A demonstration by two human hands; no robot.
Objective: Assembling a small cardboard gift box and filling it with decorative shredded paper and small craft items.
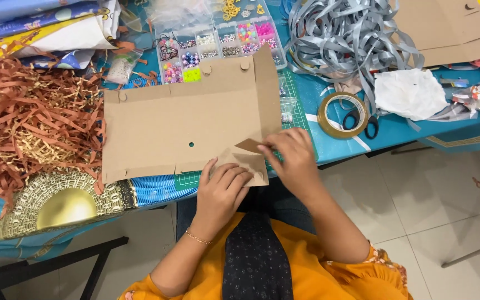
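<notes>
A flat brown cardboard box blank (184, 116) with tabs and a small round hole lies on the blue table in front of me. My left hand (224, 188) presses flat on its near right flap at the table's edge. My right hand (290, 158) pinches a small triangular corner tab of the same flap and lifts it slightly. A green cutting mat (295, 105) shows from under the cardboard.
A heap of brown shredded paper (29, 119) fills the left. A gold fan-shaped piece (65, 203) lies at the near left. A clear bead organiser (218, 47), grey ribbon (345, 39), a tape roll (341, 115) with scissors, white crumpled paper (409, 93) and more cardboard (445, 28) sit behind.
</notes>
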